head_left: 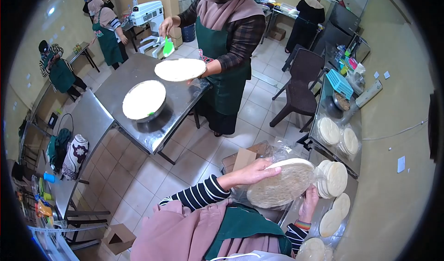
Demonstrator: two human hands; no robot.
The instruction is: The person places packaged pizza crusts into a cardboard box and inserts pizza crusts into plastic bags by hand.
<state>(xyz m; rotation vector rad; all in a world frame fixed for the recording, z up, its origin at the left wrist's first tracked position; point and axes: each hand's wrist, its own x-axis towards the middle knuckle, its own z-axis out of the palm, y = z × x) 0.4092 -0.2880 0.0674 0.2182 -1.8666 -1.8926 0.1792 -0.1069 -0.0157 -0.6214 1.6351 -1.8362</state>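
A large round flatbread (pixel 281 187), browned in spots, is held tilted before my chest. My left hand (pixel 260 171) is closed on its upper left edge, the thumb lying over the top. At the bread's lower right, my right hand (pixel 309 202) has its fingers closed near the edge and the clear plastic around it; the exact grip is partly hidden. A clear plastic bag (pixel 287 149) shows behind and under the bread. Just right of it, a stack of pale flatbreads (pixel 334 179) lies on the metal side table (pixel 348 217).
More flatbreads (pixel 330 130) lie along the wall table, near a blue basket (pixel 340 82) and a bowl. Across from me, a person in a green apron (pixel 229 76) holds a green spatula (pixel 168 47) and a coated flatbread (pixel 180 69) over a table with a bowl (pixel 144 100) of white mixture.
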